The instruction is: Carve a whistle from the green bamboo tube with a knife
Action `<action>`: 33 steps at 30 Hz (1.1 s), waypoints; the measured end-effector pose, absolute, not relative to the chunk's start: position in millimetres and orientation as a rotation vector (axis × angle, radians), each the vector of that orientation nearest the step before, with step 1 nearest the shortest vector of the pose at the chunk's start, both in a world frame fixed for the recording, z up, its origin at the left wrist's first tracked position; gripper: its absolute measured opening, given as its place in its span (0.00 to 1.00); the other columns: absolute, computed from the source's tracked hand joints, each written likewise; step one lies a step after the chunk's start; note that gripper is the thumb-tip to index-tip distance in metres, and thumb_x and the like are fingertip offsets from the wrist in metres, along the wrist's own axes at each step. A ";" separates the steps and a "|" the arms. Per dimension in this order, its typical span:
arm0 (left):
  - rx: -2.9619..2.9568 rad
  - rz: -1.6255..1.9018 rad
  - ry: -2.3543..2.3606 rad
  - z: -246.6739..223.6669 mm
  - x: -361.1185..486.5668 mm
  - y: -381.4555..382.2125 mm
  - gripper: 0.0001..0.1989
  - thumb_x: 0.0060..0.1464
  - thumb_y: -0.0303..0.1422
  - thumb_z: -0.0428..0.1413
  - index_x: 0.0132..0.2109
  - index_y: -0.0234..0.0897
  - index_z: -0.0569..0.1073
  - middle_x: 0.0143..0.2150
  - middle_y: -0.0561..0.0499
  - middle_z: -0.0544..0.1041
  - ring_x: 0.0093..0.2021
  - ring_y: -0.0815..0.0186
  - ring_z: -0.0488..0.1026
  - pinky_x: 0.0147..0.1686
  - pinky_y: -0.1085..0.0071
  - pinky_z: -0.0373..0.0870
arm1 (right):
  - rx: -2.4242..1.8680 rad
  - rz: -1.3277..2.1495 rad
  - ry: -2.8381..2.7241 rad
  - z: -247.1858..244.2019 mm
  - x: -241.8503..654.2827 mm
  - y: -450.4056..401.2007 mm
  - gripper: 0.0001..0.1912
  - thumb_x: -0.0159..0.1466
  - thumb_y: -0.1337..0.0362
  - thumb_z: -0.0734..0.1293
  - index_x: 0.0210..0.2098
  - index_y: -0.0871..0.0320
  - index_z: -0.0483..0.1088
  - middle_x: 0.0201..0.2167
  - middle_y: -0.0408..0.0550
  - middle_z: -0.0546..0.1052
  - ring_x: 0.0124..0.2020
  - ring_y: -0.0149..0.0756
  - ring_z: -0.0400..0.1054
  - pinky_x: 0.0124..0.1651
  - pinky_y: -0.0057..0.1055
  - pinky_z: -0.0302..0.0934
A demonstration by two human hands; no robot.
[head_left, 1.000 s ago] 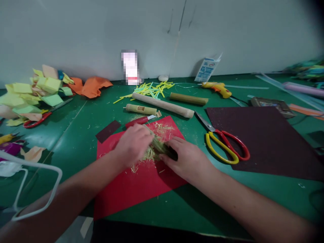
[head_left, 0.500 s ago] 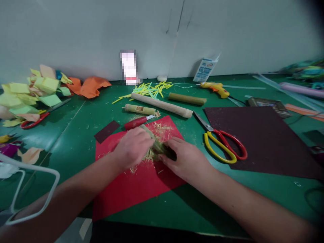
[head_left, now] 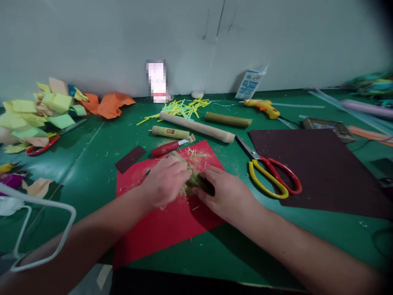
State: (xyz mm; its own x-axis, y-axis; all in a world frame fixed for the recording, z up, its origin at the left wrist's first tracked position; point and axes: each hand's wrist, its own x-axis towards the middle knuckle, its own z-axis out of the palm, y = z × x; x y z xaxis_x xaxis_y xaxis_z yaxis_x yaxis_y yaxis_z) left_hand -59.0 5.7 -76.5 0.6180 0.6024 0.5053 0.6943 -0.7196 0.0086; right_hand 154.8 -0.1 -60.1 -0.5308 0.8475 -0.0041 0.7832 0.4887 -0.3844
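On a red sheet (head_left: 147, 241), my right hand (head_left: 230, 194) is closed around the near end of a short greenish bamboo tube (head_left: 195, 180). The tube slants away to the left, and its far end shows beyond my left hand. My left hand (head_left: 166, 180) is a fist resting over the tube's left side. A small dark-blue tip sticks out behind that fist; what it belongs to is hidden inside the fingers. Pale bamboo shavings (head_left: 198, 153) are scattered around the tube. Just beyond lies a red-handled craft knife (head_left: 168, 148), its blade pointing right.
Red-and-yellow-handled scissors (head_left: 268, 172) overlap a dark sheet (head_left: 316, 172) at right. Behind the red sheet lie a notched bamboo piece (head_left: 178, 133), a long pale stick (head_left: 199, 128) and yellow strips (head_left: 184, 108). A glue gun (head_left: 264, 108) and folded papers (head_left: 33, 114) lie farther out.
My left fist has shifted slightly right along the bamboo tube, toward my right hand, and the dark-blue tip now shows behind it. My right hand keeps its hold.
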 end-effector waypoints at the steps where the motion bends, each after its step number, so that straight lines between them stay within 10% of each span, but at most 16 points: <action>1: -2.607 -0.747 -1.103 -76.4 -59.4 5.9 0.09 0.61 0.28 0.49 0.39 0.34 0.75 0.35 0.47 0.75 0.39 0.61 0.66 0.40 0.62 0.65 | -1.410 0.513 -2.543 -60.0 154.7 0.0 0.08 0.60 0.60 0.64 0.30 0.57 0.65 0.31 0.45 0.69 0.31 0.34 0.62 0.30 0.31 0.49; 33: -2.683 -0.791 -1.099 -77.0 -51.8 -2.4 0.08 0.60 0.27 0.49 0.41 0.34 0.74 0.37 0.46 0.75 0.40 0.61 0.67 0.41 0.62 0.65 | -1.456 0.462 -2.525 -58.1 152.8 -3.6 0.08 0.59 0.59 0.65 0.29 0.57 0.66 0.31 0.44 0.71 0.29 0.33 0.63 0.26 0.30 0.45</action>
State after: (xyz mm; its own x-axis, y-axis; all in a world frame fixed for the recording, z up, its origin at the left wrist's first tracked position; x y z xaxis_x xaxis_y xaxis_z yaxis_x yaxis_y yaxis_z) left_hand -51.8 -2.4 -77.0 0.5955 0.6143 0.5177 0.6859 -0.7243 0.0705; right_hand 152.8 -3.6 -58.1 -0.4994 0.8663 0.0091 0.8069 0.4689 -0.3592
